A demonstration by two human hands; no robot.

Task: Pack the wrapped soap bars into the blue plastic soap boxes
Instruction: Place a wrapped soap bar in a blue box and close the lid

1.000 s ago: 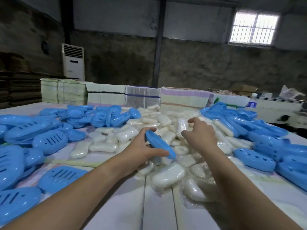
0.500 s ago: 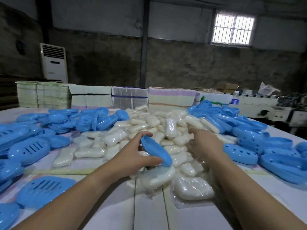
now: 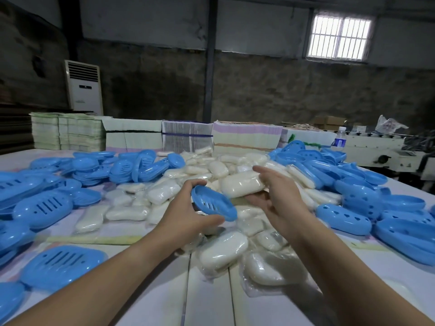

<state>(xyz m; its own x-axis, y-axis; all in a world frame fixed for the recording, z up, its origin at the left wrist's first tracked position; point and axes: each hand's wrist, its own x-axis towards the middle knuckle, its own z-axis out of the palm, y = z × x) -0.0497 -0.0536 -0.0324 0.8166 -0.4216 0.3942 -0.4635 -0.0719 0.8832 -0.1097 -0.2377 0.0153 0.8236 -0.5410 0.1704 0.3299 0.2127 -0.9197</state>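
Observation:
My left hand [image 3: 186, 212] grips a blue slotted soap box half [image 3: 213, 205], tilted with its hollow side facing right. My right hand [image 3: 280, 198] holds a white wrapped soap bar [image 3: 242, 184] lifted just above the pile, close beside the box half. A heap of wrapped soap bars [image 3: 221, 250] covers the middle of the table. Blue slotted box halves [image 3: 44, 208] lie scattered to the left. More blue box parts with holes [image 3: 343, 215] are piled on the right.
The white table [image 3: 207, 300] extends toward me. Stacks of flat printed cartons [image 3: 247, 135] line its far edge. A standing air conditioner [image 3: 83, 87] is at the back left, a water bottle [image 3: 339, 137] and a machine [image 3: 376, 149] at the back right.
My right hand has lifted a wrapped soap bar out of the pile and brought it toward the box half. The left hand has turned the box half more open side up.

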